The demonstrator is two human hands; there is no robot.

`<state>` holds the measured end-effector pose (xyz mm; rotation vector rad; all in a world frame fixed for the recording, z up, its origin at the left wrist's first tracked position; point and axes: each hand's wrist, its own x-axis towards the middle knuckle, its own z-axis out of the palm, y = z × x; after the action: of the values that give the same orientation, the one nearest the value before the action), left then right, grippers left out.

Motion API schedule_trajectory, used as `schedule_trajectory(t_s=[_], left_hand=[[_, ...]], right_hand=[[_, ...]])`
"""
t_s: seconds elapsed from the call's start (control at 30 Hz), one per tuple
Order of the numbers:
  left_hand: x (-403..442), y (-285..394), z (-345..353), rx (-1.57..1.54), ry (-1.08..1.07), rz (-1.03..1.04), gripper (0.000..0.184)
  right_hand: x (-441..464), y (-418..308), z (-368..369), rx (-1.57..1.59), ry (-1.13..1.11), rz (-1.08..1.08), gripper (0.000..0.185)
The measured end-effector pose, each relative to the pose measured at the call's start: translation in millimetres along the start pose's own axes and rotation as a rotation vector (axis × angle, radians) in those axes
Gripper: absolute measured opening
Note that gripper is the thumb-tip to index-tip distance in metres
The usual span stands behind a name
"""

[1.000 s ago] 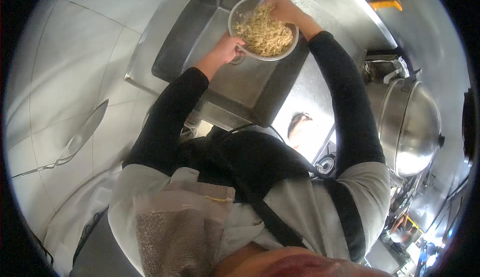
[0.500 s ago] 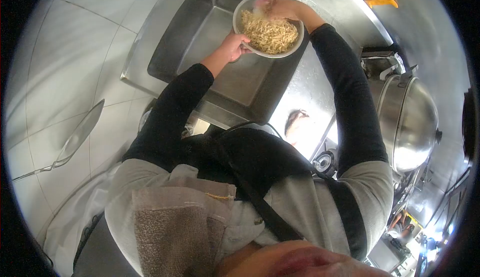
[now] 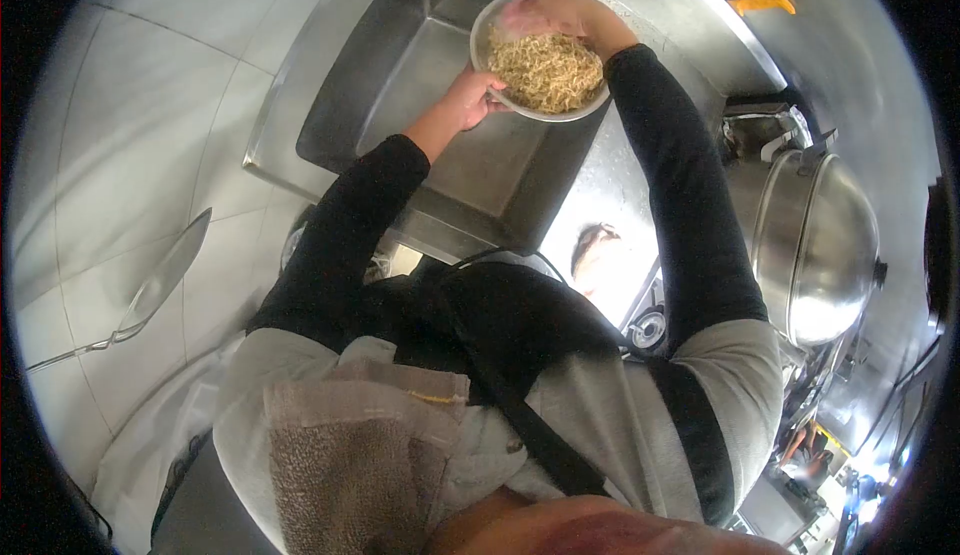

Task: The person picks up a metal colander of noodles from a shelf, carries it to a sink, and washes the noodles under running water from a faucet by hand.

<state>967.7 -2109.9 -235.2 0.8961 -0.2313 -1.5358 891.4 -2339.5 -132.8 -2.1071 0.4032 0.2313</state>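
My left hand (image 3: 470, 101) is closed on the near left rim of a round metal bowl (image 3: 479, 39), with the thumb over the edge. The bowl is held above the right side of the sink and tilts slightly toward me. Pale yellow, thin strands (image 3: 548, 77), like bean sprouts or noodles, lie heaped in it. At the bowl's far side, my right hand (image 3: 562, 15) reaches over the rim above the strands. Motion smears its fingers, so I cannot make out whether they hold anything.
Below the bowl is a deep stainless steel sink (image 3: 400, 85), with a metal counter (image 3: 620, 170) on its right. A large domed metal pot (image 3: 835, 245) stands further right. A yellow-handled object (image 3: 762, 3) lies at the back. A long-handled metal utensil (image 3: 165, 270) is at left.
My right hand has shifted slightly within the far side of the bowl, over the strands. The bowl has moved slightly right and down in view, still in my left hand.
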Motion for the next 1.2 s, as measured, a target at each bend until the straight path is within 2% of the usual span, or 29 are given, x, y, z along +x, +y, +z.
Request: schedule_trajectory(t_s=[0.03,0.1,0.17,0.2,0.27,0.33,0.43,0.53,0.6,0.67,0.7,0.77,0.83,0.93,1.03,1.1,1.2], left_hand=[[-1,-1,1,0.002,-0.001,0.003,0.073],[1,-4,0,-0.004,-0.007,-0.001,0.073],[6,-4,-2,-0.016,-0.016,-0.019,0.074],[6,-6,-3,-0.012,0.0,-0.017,0.073],[-5,0,7,-0.008,0.038,-0.007,0.072],[7,-4,-2,0.0,0.055,-0.055,0.07],[5,-4,0,0.002,0.067,-0.034,0.067],[3,1,7,0.008,0.075,0.02,0.066],[-1,-2,7,0.025,0.096,0.027,0.066],[-1,2,12,0.058,0.118,0.034,0.066],[-1,4,10,0.054,0.101,0.045,0.066],[-1,3,2,0.045,0.067,0.053,0.067],[1,-2,0,0.042,0.098,0.023,0.067],[0,5,-1,0.069,0.108,0.001,0.066],[-5,7,6,0.059,0.089,0.007,0.06],[-4,5,6,0.063,0.053,0.017,0.059],[2,8,7,0.067,-0.013,0.03,0.063]], right_hand=[[7,14,5,0.581,-0.001,0.094,0.033],[25,36,1,0.393,0.043,0.168,0.036],[27,35,-1,0.244,0.122,0.003,0.038],[24,36,0,0.186,0.175,-0.193,0.037],[12,23,3,0.148,0.088,-0.291,0.036],[-4,-2,2,0.199,-0.177,-0.094,0.035],[-17,-71,-4,-0.941,-0.262,-0.038,0.033],[-14,-34,-7,0.923,-0.302,0.209,0.034],[8,14,-17,-0.055,-0.149,-0.365,0.034],[-1,9,-23,-0.063,-0.207,-0.514,0.035],[-30,-24,-20,0.433,-0.348,-0.378,0.034],[-38,-28,-15,0.909,-0.275,-0.154,0.034],[-8,-15,-4,0.842,0.109,-0.03,0.034],[-5,-24,6,0.983,-0.284,0.086,0.038],[20,-24,26,1.118,0.126,0.39,0.034],[7,-29,47,-0.004,0.036,-0.175,0.03],[24,10,49,-0.915,-0.162,-0.263,0.026]])
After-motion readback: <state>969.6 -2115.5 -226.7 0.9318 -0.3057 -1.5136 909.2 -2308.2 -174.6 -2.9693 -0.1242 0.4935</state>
